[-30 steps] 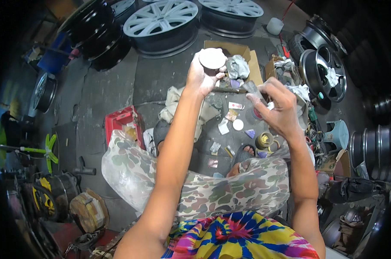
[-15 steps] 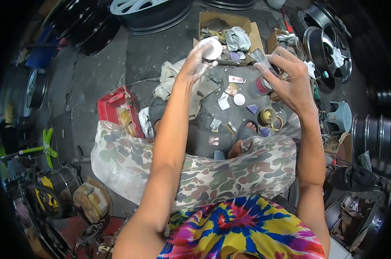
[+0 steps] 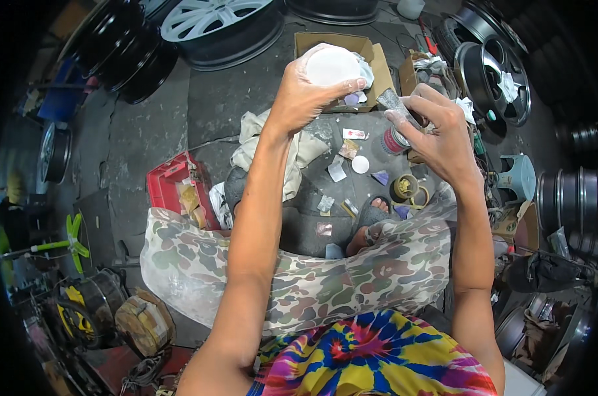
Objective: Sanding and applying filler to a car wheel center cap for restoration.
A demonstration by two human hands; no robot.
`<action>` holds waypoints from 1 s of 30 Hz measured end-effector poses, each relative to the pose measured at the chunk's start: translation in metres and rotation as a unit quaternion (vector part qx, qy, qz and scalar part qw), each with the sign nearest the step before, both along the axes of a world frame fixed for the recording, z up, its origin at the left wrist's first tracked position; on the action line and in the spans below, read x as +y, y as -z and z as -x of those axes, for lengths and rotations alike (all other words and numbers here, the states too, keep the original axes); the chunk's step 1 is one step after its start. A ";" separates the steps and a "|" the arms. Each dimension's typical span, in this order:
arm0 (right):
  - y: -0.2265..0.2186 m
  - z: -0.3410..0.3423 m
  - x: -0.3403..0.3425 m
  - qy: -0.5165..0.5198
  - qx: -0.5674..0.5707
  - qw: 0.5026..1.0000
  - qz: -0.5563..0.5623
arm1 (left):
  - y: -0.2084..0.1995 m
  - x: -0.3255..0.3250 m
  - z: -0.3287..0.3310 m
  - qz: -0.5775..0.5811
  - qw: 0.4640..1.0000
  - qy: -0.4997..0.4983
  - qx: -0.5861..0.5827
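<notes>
A white, powdery round disc (image 3: 333,67) is gripped at its edge by my left hand (image 3: 295,102), its flat face toward me. The thumb runs along the near rim and the other fingers are mostly hidden behind it. To the right, my right hand (image 3: 440,129) pinches a small grey flat piece (image 3: 392,101) between thumb and fingers; it looks like folded sandpaper, and its end points up and left, apart from the disc. Both hands are raised above the floor and dusted white. A smaller white disc (image 3: 360,164) lies on the floor below them.
An open cardboard box (image 3: 384,69) of scraps stands beyond my hands. Around my feet are a tin can (image 3: 395,141), a tape roll (image 3: 419,196), paper scraps and a beige cloth (image 3: 251,148). A red crate (image 3: 161,188) sits at left; wheel rims (image 3: 236,46) line the edges.
My left hand has turned the disc so that its broad face shows, larger and nearer the view. My right hand keeps its pinch on the grey piece. The whole view has shifted slightly.
</notes>
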State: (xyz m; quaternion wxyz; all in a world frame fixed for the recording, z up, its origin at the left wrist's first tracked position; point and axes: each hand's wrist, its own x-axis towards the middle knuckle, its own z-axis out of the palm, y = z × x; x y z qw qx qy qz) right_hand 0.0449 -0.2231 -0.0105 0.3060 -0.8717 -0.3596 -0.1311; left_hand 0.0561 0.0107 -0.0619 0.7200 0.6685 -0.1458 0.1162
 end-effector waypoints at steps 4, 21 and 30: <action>0.000 0.000 -0.002 0.004 -0.011 1.000 0.017 | -0.005 -0.001 0.003 0.024 0.997 0.024 0.063; 0.001 0.008 0.011 -0.068 -0.011 0.994 -0.082 | -0.027 0.002 0.014 0.090 0.989 0.063 0.096; -0.001 0.014 0.013 -0.076 -0.041 0.996 0.015 | -0.034 0.006 0.017 0.109 0.974 0.106 0.170</action>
